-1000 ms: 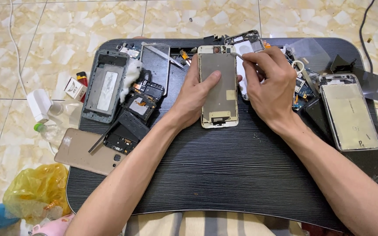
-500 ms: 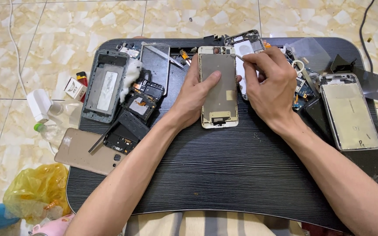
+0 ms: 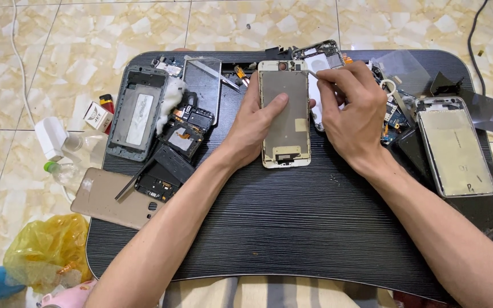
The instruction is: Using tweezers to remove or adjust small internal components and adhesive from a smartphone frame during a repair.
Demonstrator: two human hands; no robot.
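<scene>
Screen panel (image 3: pixel 284 117) lay face down at the middle back of the black worktop (image 3: pixel 292 228), and I had it between my hands. My left hand (image 3: pixel 252 122) lay against its left edge, thumb stretched across the panel's back, pressing it flat, fingers tucked behind the far side. My right hand (image 3: pixel 352 111) sat just right of the panel, fingers pinched shut on a thin tool (image 3: pixel 313 74) whose tip met the panel's top right corner. Both forearms ran in from the near edge, angled toward each other. Phone parts lay on either side.
</scene>
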